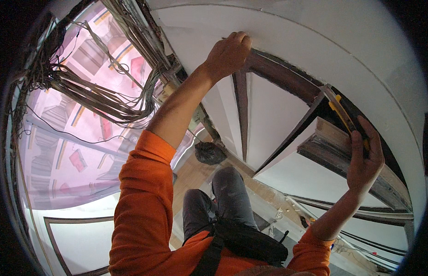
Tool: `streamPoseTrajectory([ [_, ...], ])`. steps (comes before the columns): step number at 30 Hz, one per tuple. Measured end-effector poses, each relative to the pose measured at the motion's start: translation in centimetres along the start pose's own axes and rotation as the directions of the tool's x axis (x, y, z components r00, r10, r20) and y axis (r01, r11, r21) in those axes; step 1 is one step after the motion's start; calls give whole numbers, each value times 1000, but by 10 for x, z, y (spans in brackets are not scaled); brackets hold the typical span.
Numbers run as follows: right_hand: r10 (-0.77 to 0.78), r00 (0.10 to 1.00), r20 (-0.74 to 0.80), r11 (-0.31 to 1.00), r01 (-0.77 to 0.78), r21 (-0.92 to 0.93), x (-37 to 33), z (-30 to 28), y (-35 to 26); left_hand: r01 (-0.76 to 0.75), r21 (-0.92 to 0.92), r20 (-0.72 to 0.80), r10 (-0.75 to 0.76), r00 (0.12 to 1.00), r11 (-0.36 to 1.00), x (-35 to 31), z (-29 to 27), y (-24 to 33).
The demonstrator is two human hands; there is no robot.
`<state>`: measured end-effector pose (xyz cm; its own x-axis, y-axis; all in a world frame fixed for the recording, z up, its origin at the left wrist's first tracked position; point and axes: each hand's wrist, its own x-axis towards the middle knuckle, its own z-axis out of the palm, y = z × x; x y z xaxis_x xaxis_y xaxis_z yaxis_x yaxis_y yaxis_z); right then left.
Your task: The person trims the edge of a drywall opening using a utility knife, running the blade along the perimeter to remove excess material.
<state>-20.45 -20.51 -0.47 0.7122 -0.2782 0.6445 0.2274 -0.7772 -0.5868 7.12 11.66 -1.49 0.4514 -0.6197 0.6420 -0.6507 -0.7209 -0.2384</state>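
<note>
My right hand (368,156) is closed round a yellow utility knife (343,115). The knife points up and left, beside the raw edge of a thick white panel (331,142) and the dark gap behind it. Up at the top middle, my left hand (230,51) is closed against the white wall surface (292,34), at the upper corner of a dark brown frame (285,76). Its fingers are curled, and I cannot make out what they hold, if anything. White panels (273,119) fill the space inside that frame.
Bundled loose cables (103,99) hang at the left before a pinkish printed plastic sheet (92,156). A black plastic bag (210,152) lies on the wooden floor (195,172). Debris (278,214) and long strips (361,250) lie at the lower right. A black waist bag (250,241) is strapped on me.
</note>
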Motion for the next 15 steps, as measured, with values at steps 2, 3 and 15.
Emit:
streamPoseTrajectory([
  [2, 35, 999, 6, 999, -35, 15, 0, 0, -1, 13, -17, -28, -14, 1000, 1000, 0, 1, 1],
  [3, 52, 999, 11, 998, -53, 24, -1, 0, -1, 13, -18, -49, -14, 999, 1000, 0, 2, 2],
  [15, 50, 999, 5, 999, -50, 13, 0, 0, -1, 126, -9, 1, -126, 992, 992, -1, 3, 6],
])
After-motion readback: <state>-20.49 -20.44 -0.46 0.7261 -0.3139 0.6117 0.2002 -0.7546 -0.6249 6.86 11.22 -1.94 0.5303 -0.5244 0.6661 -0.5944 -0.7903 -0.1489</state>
